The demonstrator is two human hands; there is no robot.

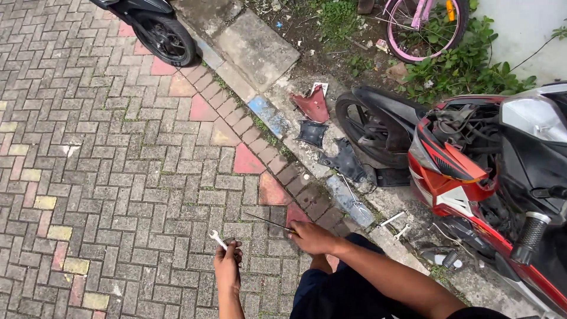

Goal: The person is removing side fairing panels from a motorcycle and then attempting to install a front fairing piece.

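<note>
A red and black motorcycle [490, 177] with removed dark plastic panels [345, 159] stands at the right. The left hand [227, 263] grasps a small silver open-end wrench [218, 238], pointing up-left. The right hand [312, 237] pinches a thin dark rod [269, 222] lying along the brick paving [118, 177]; its far tip is hard to see.

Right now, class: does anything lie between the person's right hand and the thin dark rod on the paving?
Nothing visible does. The right hand already touches the near end of the thin dark rod, which lies on bare brick paving. The left hand holds a small wrench apart.
</note>
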